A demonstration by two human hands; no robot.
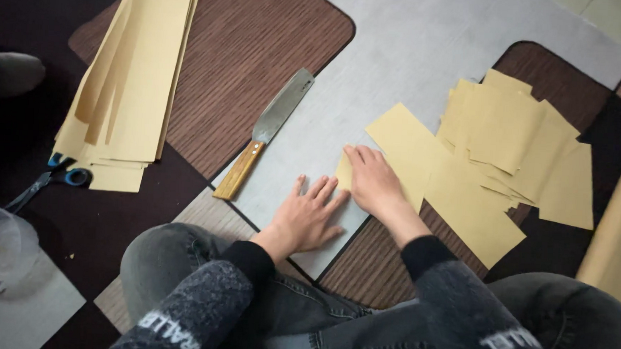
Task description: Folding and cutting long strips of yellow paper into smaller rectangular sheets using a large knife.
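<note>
On a patterned floor, both hands, left hand (307,218) and right hand (371,181), press flat on a yellow paper strip (423,158); cut pieces (518,145) pile at two o'clock, uncut strips (137,69) wait at ten.

A seated person presses the left hand (307,220) flat on a grey board (392,66) at centre frame while the right hand (371,181) pins a yellow paper strip (432,176). A wooden-handled knife (264,141) lies just left of them. Cut paper pieces (515,134) pile at right; long paper sheets (137,69) and blue-handled scissors (48,180) lie at left.
</note>
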